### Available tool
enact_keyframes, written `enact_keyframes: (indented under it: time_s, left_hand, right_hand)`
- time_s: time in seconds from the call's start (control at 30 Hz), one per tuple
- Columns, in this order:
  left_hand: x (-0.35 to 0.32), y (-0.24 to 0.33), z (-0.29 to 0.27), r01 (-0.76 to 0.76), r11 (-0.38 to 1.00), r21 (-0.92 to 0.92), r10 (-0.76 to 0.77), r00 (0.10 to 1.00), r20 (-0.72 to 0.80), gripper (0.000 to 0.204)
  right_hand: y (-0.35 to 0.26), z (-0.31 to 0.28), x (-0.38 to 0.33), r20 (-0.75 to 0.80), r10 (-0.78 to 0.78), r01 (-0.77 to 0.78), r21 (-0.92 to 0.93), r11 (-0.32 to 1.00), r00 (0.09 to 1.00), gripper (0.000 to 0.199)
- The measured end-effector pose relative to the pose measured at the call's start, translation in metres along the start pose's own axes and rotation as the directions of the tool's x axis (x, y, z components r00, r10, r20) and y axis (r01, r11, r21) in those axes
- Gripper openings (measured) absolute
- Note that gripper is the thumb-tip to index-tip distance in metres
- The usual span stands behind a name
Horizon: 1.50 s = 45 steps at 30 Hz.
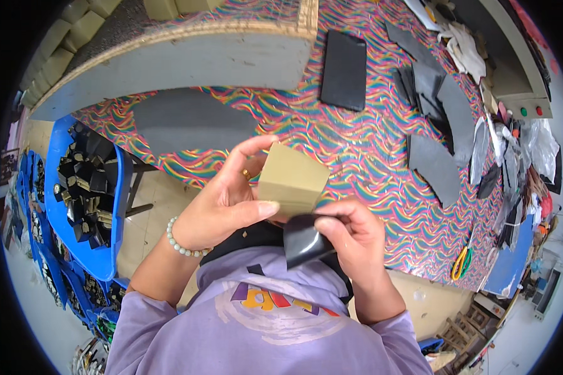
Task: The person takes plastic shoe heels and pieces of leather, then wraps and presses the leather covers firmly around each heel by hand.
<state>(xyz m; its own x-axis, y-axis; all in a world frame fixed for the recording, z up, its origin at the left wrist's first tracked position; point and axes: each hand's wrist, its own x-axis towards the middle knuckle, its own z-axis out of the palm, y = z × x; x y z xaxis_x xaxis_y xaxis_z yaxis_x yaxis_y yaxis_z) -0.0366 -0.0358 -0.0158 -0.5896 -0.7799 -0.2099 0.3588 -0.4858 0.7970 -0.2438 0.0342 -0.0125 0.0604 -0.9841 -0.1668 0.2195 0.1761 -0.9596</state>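
Observation:
My left hand (216, 206) grips a khaki, box-shaped piece (294, 175) with flat, angled sides, thumb on the near side and fingers on the far side. Just below it, my right hand (361, 240) pinches a glossy black curved sheet (306, 242) between thumb and fingers. The sheet's upper edge lies at the lower end of the khaki piece; whether the two are joined there I cannot tell. Both hands are above the near edge of the patterned table (381, 181), in front of my body.
A grey-sided wooden board (187, 62) with khaki pieces behind it spans the far left. On the table lie a dark flat sheet (191, 119), a black slab (344, 70) and grey curved sheets (435, 169). A blue bin (116, 250) of black-and-khaki pieces stands left; scissors (461, 262) lie right.

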Motion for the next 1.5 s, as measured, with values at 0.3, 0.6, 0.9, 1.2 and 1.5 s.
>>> enact_keyframes:
  time_s: [0.3, 0.6, 0.9, 1.2, 1.5]
  left_hand:
    - [0.000, -0.016, 0.000, -0.087, 0.996, -0.030, 0.087, 0.996, 0.001, 0.070]
    - [-0.001, -0.014, 0.005, -0.072, 0.997, -0.019, 0.071, 0.996, -0.050, 0.056]
    - [0.000, -0.013, 0.006, -0.070, 0.997, -0.036, 0.068, 0.996, -0.054, 0.056]
    - [-0.001, -0.016, 0.002, -0.098, 0.992, 0.083, 0.104, 0.992, -0.071, 0.063]
    - [-0.006, -0.021, 0.004, -0.205, 0.975, 0.088, 0.214, 0.970, -0.117, 0.079]
  right_hand:
    - [0.007, 0.005, 0.006, -0.091, 0.001, 0.001, 0.012, 1.000, 0.996, 0.016]
    - [0.012, 0.013, 0.014, -0.049, -0.053, 0.046, -0.131, 0.990, 0.997, 0.016]
    - [0.015, 0.016, 0.019, -0.058, -0.064, 0.057, -0.106, 0.993, 0.996, 0.015]
    - [0.013, 0.019, 0.021, -0.071, -0.057, 0.053, -0.054, 0.997, 0.996, 0.014]
    - [0.005, 0.012, 0.019, -0.130, -0.037, 0.042, 0.038, 0.998, 0.991, 0.014]
